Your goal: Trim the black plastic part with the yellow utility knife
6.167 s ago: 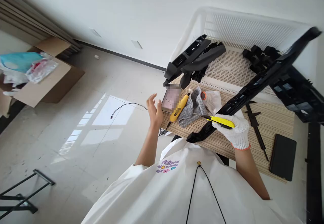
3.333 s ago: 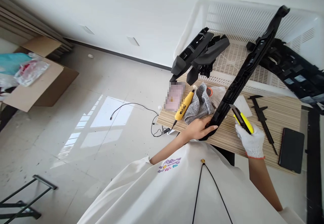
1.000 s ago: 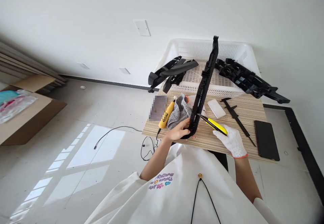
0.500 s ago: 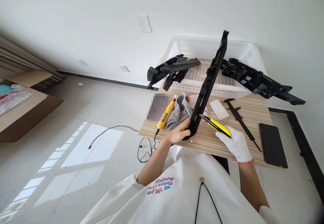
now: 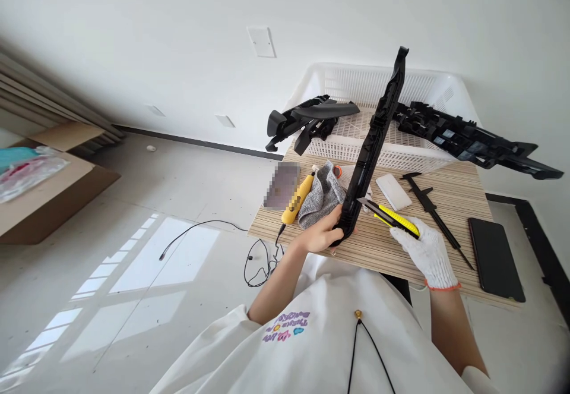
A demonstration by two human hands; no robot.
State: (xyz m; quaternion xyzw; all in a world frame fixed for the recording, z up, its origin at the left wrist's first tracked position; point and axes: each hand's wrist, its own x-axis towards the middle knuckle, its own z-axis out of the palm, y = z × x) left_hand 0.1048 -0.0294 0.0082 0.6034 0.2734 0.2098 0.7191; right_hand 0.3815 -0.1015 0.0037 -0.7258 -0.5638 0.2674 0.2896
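My bare left hand (image 5: 324, 232) is wrapped round the lower end of a long black plastic trim piece (image 5: 373, 143), which slants up and away over the table. In a white knit glove, my right hand (image 5: 423, 248) grips a yellow and black utility knife (image 5: 396, 219). The knife's blade is out and points left at the trim piece, close to its lower part; whether it touches I cannot tell. Beside my left hand lie a crumpled grey cloth (image 5: 321, 197) and a yellow corded tool (image 5: 297, 199).
A white plastic basket (image 5: 392, 161) stands at the back, with black plastic parts (image 5: 472, 135) across its rim. On the wooden table (image 5: 378, 257) are a white box-shaped item (image 5: 393, 192), a black caliper (image 5: 430, 207) and a phone (image 5: 495, 258). A cable (image 5: 200, 223) trails on the floor.
The whole view has shifted slightly, so everything sits a little further right. Both hands keep their holds, and the knife stays beside the trim piece.
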